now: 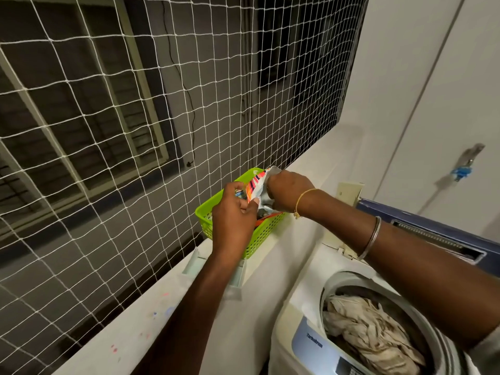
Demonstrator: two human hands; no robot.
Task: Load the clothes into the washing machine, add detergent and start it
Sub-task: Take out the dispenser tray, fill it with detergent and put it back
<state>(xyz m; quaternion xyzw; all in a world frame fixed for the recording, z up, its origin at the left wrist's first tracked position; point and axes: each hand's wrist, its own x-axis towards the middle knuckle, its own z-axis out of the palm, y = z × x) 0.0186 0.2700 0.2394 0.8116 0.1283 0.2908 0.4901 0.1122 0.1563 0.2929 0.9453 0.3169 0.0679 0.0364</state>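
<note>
A colourful detergent packet with a silver inside stands in a green plastic basket on the white ledge. My left hand grips the packet's left side. My right hand pinches its top right edge. Both hands are over the basket. At the lower right, the top-loading washing machine has its lid up, and beige clothes fill the drum.
A white net closes off the opening behind the ledge. The raised blue lid stands behind the drum. A tap with a blue part is on the right wall.
</note>
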